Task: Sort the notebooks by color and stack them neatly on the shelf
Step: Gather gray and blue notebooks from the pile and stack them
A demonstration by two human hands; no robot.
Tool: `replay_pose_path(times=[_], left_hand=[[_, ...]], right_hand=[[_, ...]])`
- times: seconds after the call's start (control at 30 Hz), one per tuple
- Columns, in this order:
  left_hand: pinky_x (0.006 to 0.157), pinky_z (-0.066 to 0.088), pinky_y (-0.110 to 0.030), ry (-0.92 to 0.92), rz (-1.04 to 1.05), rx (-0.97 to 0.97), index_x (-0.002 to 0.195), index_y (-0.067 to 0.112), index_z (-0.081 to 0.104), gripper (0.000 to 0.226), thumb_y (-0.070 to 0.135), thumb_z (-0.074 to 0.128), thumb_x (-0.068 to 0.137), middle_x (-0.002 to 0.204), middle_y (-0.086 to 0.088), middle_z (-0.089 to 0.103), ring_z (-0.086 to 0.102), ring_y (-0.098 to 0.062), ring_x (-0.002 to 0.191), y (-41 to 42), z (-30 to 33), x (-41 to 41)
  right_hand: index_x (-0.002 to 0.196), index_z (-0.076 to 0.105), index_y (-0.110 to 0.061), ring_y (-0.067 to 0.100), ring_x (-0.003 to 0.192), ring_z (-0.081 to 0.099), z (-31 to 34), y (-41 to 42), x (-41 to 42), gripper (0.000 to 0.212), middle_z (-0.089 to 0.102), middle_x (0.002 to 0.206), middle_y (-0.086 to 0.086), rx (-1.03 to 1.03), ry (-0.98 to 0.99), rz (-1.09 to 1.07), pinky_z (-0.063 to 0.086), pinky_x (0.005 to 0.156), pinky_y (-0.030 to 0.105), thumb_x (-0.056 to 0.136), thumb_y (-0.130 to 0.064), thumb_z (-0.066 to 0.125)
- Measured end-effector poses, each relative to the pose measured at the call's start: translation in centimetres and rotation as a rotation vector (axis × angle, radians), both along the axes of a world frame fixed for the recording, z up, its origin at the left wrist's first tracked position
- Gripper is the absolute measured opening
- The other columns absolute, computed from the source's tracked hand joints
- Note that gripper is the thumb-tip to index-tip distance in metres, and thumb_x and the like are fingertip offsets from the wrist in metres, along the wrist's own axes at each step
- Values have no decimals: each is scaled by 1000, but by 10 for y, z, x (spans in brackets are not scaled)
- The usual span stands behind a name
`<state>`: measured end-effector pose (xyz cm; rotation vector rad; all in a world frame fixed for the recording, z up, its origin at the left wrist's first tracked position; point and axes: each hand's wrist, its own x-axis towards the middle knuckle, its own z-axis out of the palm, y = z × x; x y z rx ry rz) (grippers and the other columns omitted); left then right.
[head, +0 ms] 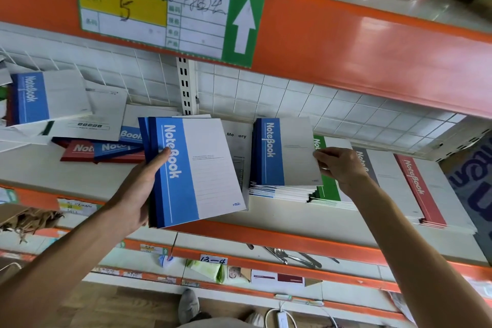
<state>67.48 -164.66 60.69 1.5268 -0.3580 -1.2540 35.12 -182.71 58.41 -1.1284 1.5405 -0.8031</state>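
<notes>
— Head view, straight onto the shelf (pixel 80 173). What's the left hand (pixel 133 194) got?

— A small bundle of blue notebooks (pixel 194 170), held up in front of the shelf, just left of the blue stack (pixel 285 154). Its grip is clamped on the bundle's spine edge: thumb across the blue band of the top cover, fingers hidden behind.

— And the right hand (pixel 343 165)?

— It's at the right edge of that blue stack, fingers curled and pinching the edge of the top cover. So that grip is closed on the stack's top notebook.

— Is the blue stack tidy?

— Fairly. It lies flat on the shelf, covers up, page edges fanned a little at the near side.

— What sits around it?

— Just right of the blue stack, partly under it, a green stack (pixel 328 189). Further right a grey-spined stack (pixel 383 168), then a red-spined stack (pixel 418 181), each overlapping the next. Immediately left of the blue stack, behind the held bundle, a white book (pixel 237 138) with letters that read "Me ory".

— And the unsorted ones?

— Well left of the blue stack, a loose heap: red and blue notebooks (pixel 106 149) lying askew, white sheets over them, and another blue notebook (pixel 45 96) tilted on top at the far left.

— Anything above?

— Up and left of the blue stack, an orange beam (pixel 346 42) carrying a label card (pixel 151 5) with a white arrow on green.
</notes>
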Motion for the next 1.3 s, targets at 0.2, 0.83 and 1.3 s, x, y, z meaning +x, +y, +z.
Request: replay_pose_path(times=[0.2, 0.83, 1.3], left_hand=[[71, 48, -37, -14, 9, 21, 105, 29, 61, 31, 54, 58, 87, 101, 0, 71, 66, -24, 94, 3, -2, 4], [71, 48, -35, 11, -16, 31, 108, 28, 63, 35, 55, 58, 86, 100, -1, 72, 67, -24, 92, -1, 0, -3], [69, 49, -34, 39, -70, -14, 113, 27, 64, 37, 52, 59, 86, 99, 0, 75, 69, -22, 91, -9, 4, -13]], right_hand=[[87, 71, -10, 16, 69, 70, -9, -7, -2, 6, 72, 83, 10, -2, 141, -17, 60, 62, 23, 87, -5, 74], [136, 57, -16, 24, 121, 61, 7, 36, 10, 67, 63, 136, 5, -288, 810, 475, 48, 99, 35, 84, -55, 73], [154, 27, -12, 32, 130, 50, 10, 53, 19, 95, 42, 154, 12, -254, 936, 604, 44, 104, 40, 80, -37, 82]])
